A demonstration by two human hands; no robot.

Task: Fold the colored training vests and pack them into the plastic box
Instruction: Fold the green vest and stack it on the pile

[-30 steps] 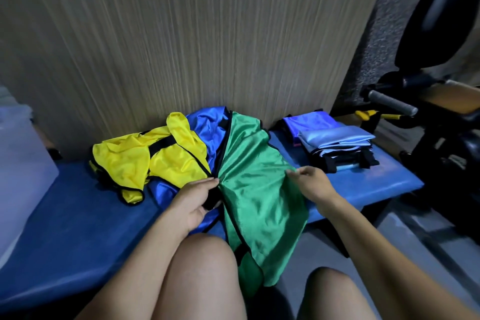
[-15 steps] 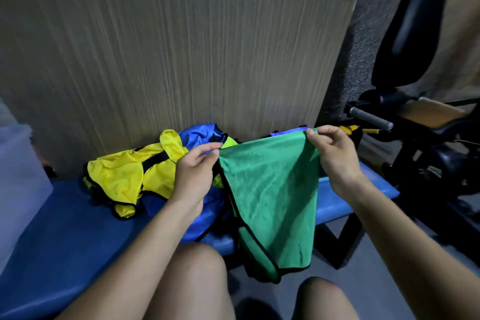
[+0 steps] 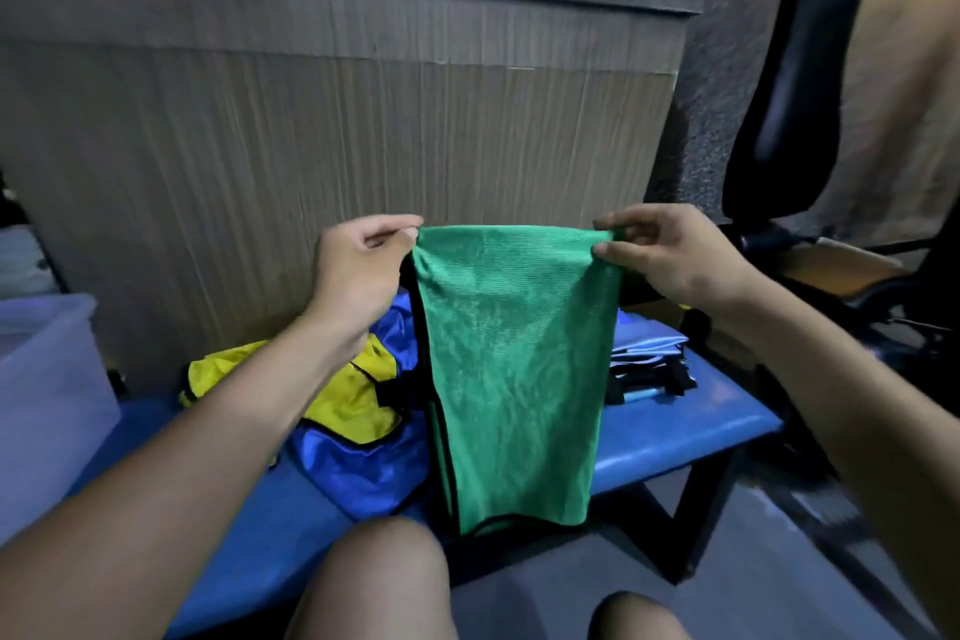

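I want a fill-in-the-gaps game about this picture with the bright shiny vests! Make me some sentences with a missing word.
1. Both hands, the left hand and the right hand, pinch the top corners of the shiny ____ mesh vest.
2. The crumpled yellow vest lies on top of a shiny ____ vest.
3. The clear plastic box stands at the ____ end of the padded blue bench.

Missing words: green; blue; left

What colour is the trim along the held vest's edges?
Black, along the shiny green mesh vest edges; head view.
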